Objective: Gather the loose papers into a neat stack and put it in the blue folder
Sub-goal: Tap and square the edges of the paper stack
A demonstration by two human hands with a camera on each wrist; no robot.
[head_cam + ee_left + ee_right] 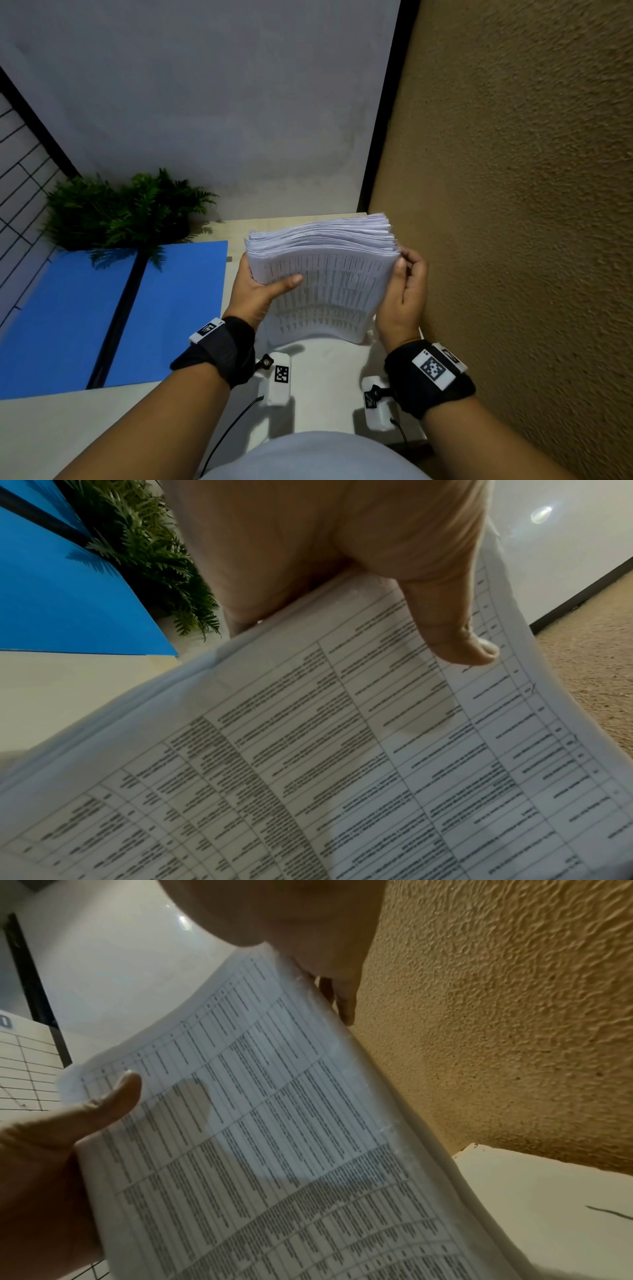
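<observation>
A thick stack of printed papers [329, 284] stands upright and bowed, its bottom edge on the pale table [325, 377]. My left hand [270, 275] grips the stack's left edge, with the thumb across the front sheet and the fingers behind. My right hand [407, 272] grips the right edge near the top. The blue folder [68, 308] lies open and flat on the table to the left, its black spine down the middle. Up close, the left wrist view shows my thumb [455, 631] pressing on the stack [308, 750]. The right wrist view shows the stack [257, 1137] slanting below my right hand [339, 999].
A green fern plant [120, 212] stands behind the folder, and its fronds overhang the folder's far edge. A rough tan wall [513, 205] runs close along the right of the stack. A grey wall is behind. A cable trails on the table near my body.
</observation>
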